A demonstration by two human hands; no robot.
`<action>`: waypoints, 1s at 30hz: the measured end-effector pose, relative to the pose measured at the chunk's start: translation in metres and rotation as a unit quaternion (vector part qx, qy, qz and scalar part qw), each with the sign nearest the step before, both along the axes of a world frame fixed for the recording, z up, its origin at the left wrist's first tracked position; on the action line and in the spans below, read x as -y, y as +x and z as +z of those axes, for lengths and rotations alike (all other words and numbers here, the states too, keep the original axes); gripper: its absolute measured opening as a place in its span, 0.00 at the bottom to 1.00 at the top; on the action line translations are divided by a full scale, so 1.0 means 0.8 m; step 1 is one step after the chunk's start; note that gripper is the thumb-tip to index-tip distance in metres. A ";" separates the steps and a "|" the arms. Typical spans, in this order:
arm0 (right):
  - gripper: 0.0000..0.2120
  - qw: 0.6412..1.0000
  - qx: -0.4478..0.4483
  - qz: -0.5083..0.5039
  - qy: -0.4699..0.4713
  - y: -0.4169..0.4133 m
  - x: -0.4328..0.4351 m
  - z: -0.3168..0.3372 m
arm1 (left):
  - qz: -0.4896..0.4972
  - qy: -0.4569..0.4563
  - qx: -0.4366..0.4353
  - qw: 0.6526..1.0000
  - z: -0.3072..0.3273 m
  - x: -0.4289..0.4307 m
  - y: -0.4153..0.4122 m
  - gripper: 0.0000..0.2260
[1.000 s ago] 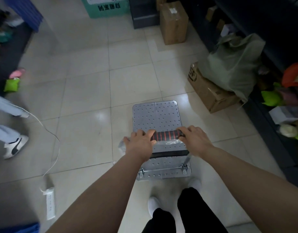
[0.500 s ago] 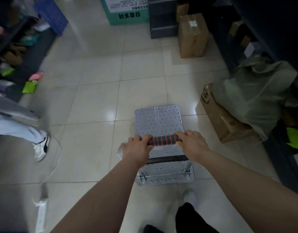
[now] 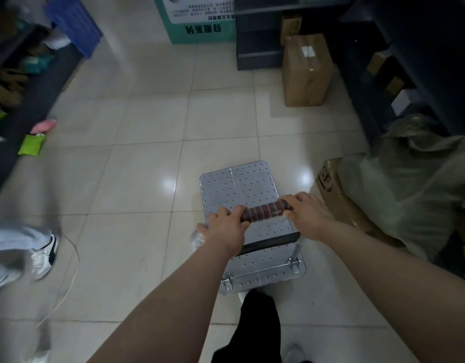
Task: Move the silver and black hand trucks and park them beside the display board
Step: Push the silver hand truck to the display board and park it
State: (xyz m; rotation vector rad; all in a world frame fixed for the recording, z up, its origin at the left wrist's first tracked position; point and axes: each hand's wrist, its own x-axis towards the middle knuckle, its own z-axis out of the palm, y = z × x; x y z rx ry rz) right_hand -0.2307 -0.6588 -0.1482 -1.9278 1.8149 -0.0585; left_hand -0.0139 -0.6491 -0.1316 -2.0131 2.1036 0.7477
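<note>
A silver hand truck (image 3: 239, 184) with a perforated metal deck stands on the tiled floor just in front of my feet. Its handle bar (image 3: 264, 210) has a black grip with red rings. My left hand (image 3: 224, 229) is closed around the left end of the bar and my right hand (image 3: 308, 213) around the right end. A green and white display board (image 3: 200, 24) stands on the floor at the far end of the aisle. No black hand truck is in view.
A brown carton (image 3: 306, 69) and dark shelving (image 3: 260, 35) stand at the far right. Another carton (image 3: 338, 200) under a grey-green bag (image 3: 414, 189) sits close on the right. Another person's leg and shoe (image 3: 42, 255) are at the left, beside a white cable (image 3: 71, 279).
The silver hand truck has rolled forward down the aisle with both my hands on its bar. The display board and far carton are closer. The other person's foot has shifted at the left.
</note>
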 end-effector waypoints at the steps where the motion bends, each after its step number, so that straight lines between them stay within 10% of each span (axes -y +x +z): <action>1: 0.15 1.000 0.005 -0.003 0.004 0.001 0.019 0.000 | -0.005 -0.001 0.002 1.000 -0.001 0.020 0.003 0.13; 30: 0.14 0.994 -0.034 0.097 0.024 0.031 0.622 -0.014 | 0.058 0.001 0.043 0.997 -0.002 0.595 0.032 0.16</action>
